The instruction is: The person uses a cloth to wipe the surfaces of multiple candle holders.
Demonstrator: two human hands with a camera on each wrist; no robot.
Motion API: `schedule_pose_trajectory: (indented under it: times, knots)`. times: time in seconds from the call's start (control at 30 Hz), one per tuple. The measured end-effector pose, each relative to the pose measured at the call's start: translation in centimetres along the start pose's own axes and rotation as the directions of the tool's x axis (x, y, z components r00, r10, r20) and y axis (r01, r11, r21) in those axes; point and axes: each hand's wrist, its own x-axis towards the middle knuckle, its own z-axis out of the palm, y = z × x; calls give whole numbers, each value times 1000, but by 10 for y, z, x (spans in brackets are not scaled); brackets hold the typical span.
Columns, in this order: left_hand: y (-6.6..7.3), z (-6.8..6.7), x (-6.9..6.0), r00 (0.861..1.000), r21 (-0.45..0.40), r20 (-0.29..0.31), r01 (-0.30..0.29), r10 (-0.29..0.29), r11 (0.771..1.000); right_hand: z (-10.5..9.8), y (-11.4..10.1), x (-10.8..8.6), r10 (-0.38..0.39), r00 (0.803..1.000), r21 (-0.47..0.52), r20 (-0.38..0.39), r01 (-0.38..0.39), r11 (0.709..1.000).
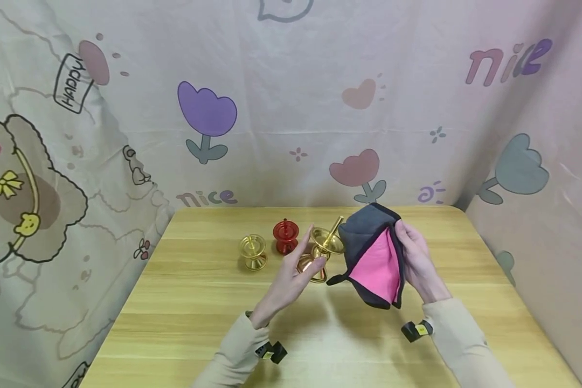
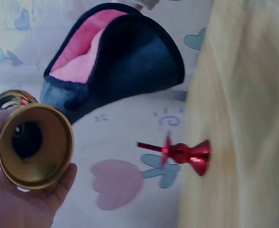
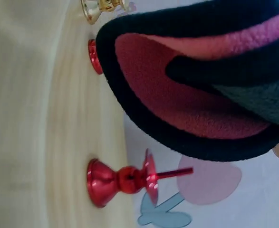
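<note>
My left hand (image 1: pixel 291 275) holds a large gold candle holder (image 1: pixel 326 241) between thumb and fingers, tilted, with its spike pointing up and right. The left wrist view shows its hollow round base (image 2: pixel 37 147) facing the camera, with the left hand (image 2: pixel 27 202) around it. Right of it, my right hand (image 1: pixel 419 258) grips a dark grey cloth pouch (image 1: pixel 366 231) with black edging and its pink lining showing. The pouch's folded mouth (image 3: pixel 168 85) fills much of the right wrist view. The pouch and the gold holder are very close; whether they touch I cannot tell.
A small gold holder (image 1: pixel 253 251) and a red holder (image 1: pixel 286 237) stand upright left of my hands. The right wrist view shows two red holders, one nearer (image 3: pixel 122 180) and one partly hidden (image 3: pixel 95 56). Behind the wooden table (image 1: pixel 194 291) hangs a printed curtain (image 1: pixel 271 108).
</note>
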Motion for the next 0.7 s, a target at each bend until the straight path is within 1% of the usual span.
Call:
schedule_pose_trajectory:
  times: [0.07,0.13,0.2,0.3,0.37,0.47,0.57,0.63,0.7]
  knots:
    - [8,-1,-1,999,46,2,-33,33,998,6,-1,1,-16,1000,-7,25,16,1000]
    - [15,-1,-1,999,82,11,-53,53,995,12,-1,2,-28,999,-48,30,30,998]
    - [20,0,-2,998,105,20,-67,65,992,19,-1,2,-42,999,-102,12,43,994]
    - [25,2,-3,997,129,14,-71,70,989,28,0,2,-75,996,-196,-38,66,978]
    - [27,3,-3,998,131,0,-68,69,989,33,1,2,-108,992,-238,-58,91,967]
    - [29,4,-3,998,119,-14,-56,58,991,38,3,1,-168,984,-279,-57,146,949]
    - [31,4,-3,998,104,-10,-54,55,993,40,4,1,-227,973,-306,-35,206,929]
    - [31,4,-4,998,93,-1,-61,61,994,42,4,1,-251,968,-331,-26,228,916]
    - [32,4,-4,998,94,3,-70,70,993,45,5,1,-262,965,-361,-30,234,903]
